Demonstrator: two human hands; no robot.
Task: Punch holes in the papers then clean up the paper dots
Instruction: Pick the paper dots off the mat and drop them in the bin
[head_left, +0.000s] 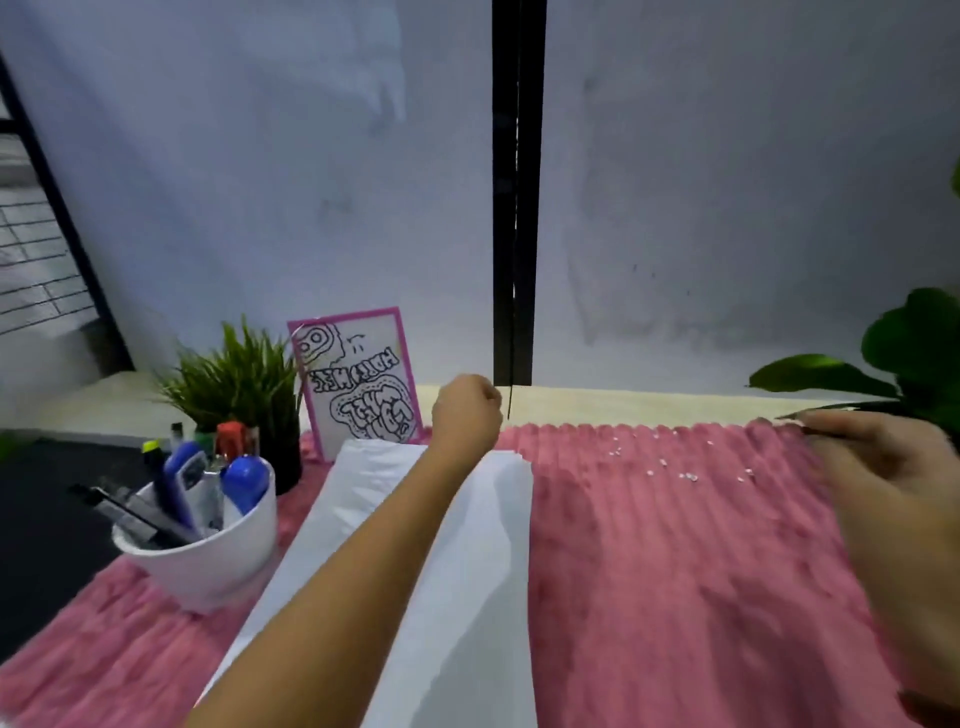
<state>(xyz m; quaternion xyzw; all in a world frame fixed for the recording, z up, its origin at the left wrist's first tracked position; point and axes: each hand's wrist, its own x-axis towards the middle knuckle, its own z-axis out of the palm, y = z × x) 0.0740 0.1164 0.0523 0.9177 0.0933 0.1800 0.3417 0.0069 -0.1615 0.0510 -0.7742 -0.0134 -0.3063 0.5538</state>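
Left hand (467, 413) reaches fwd over the stack of white papers (483, 597), fingers curled into a tight fist; nothing shows inside it. My right hand (893, 499), blurred, is at the right edge of the pink fluffy mat (675, 597), fingers stretched out and relaxed, gripping nothing. The paper dots (675, 467) lie scattered on the mat's far part, btwn my two hands and nearer the right one. The papers lie on the mat's left half, running from near me toward the far edge, partly under my left forearm. Left of them stands a white cup (208, 566) w/ pens & markers, on the mat. Behind it are a small potted grass plant (239, 379) and a pink-framed card (358, 374) w/ a black drawing, propped upright. The bench (649, 408) shows pale beyond the mat. Broad green leaves (909, 353) at far right.
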